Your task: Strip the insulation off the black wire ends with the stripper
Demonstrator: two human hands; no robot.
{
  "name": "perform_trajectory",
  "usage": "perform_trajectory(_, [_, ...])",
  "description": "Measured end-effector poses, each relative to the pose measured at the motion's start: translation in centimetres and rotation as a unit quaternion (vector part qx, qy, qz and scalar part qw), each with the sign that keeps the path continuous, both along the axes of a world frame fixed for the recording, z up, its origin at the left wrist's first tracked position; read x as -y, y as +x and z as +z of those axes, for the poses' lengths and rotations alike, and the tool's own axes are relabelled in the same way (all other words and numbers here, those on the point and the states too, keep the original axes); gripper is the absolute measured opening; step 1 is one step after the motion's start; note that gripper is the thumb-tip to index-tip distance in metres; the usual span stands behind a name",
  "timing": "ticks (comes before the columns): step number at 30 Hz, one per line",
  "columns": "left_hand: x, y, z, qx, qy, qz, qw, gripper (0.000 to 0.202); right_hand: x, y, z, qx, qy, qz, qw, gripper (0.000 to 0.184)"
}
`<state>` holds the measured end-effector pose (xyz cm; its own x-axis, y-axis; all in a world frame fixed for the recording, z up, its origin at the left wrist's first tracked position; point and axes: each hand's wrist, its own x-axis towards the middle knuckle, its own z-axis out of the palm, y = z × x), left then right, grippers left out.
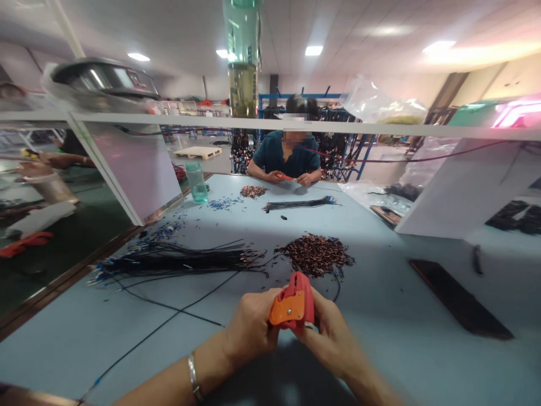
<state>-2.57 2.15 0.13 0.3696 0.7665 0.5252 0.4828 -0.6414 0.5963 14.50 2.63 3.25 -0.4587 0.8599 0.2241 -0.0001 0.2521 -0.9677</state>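
Note:
Both my hands meet at the near edge of the light blue table [380, 316] around a red and orange hand tool [293, 304]. My left hand [249, 327] is closed against the tool's left side, thumb on the orange part. My right hand [327, 332] wraps its fingers round the tool from the right. Just beyond the tool lies a heap of small copper-coloured terminals [316, 254]. A bundle of thin black wires with blue ends [177, 260] stretches out to the left of the heap. One loose black wire [169, 321] runs back toward my left arm.
Across the table a person in a dark teal shirt [287, 158] holds a similar red tool, with a second wire bundle [300, 204] and terminal heap [252, 192] in front. A green bottle [196, 181] stands at far left. A dark flat strip [460, 307] lies right.

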Motion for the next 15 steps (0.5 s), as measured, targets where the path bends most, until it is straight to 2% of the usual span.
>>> perform_trajectory(4, [-0.1,-0.2,-0.5,0.008,0.011,0.012,1.000,0.042,-0.1,0.2,-0.3,0.037,0.003,0.018,0.999,0.022])
perform_trajectory(7, [-0.1,-0.4,-0.9,-0.009,0.001,0.023,1.000,0.057,0.0,0.0,-0.8,0.045,0.006,0.008,0.999,0.022])
perform_trajectory(11, [-0.1,-0.3,-1.5,-0.051,-0.005,0.044,0.998,0.083,0.1,-0.8,-2.9,0.052,0.054,-0.048,0.996,0.019])
perform_trajectory(15, [0.1,0.0,-1.3,-0.069,0.005,0.047,0.997,0.088,0.3,-1.4,-4.7,0.036,0.080,-0.063,0.994,0.024])
